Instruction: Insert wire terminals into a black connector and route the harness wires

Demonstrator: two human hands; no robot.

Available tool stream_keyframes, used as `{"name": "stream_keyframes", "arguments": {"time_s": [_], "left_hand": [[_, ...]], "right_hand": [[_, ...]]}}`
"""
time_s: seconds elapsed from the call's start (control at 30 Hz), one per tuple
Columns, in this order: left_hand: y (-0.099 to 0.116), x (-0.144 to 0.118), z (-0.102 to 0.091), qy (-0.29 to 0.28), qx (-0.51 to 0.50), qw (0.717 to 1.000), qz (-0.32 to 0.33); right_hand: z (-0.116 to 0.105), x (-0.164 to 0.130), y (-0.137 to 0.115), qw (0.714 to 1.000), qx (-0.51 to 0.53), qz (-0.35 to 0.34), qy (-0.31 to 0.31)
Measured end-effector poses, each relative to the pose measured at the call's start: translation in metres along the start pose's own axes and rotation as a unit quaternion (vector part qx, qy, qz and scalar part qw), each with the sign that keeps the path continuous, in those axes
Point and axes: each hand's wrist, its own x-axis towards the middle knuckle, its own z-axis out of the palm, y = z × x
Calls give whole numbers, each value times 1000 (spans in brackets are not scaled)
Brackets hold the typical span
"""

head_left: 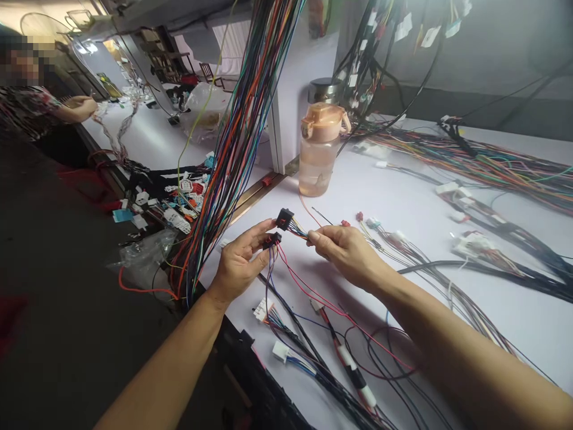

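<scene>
Between the fingertips of my left hand [242, 260] is a small black connector [272, 240], with pink and purple wires hanging from it. My right hand [338, 246] pinches a bundle of thin multicoloured wires [299, 229]. These wires run into a second black connector [285, 218] that shows a bit of orange. It sits just above the first connector, close to my left fingertips; whether they touch it I cannot tell. Below my hands a white connector [263, 310] and another white connector [281, 351] lie on the white table [358, 286] with their wires.
A thick hanging wire bundle [242, 125] drops at the left to the table's edge. Behind my hands stands a water bottle [319, 158]. Wire harnesses [492, 161] cover the right side. At a far table on the left, a person [45, 113] handles wires.
</scene>
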Motion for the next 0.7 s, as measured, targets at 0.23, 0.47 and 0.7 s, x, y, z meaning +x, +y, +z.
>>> {"name": "stream_keyframes", "arguments": {"time_s": [0.23, 0.47, 0.7], "left_hand": [[9, 0, 0, 23, 15, 1000, -8], [6, -1, -1, 25, 11, 1000, -5], [4, 0, 0, 31, 0, 999, -21]], "right_hand": [[0, 6, 4, 997, 58, 46, -36], [0, 6, 0, 997, 52, 51, -29], [2, 6, 4, 998, 46, 37, -27]]}}
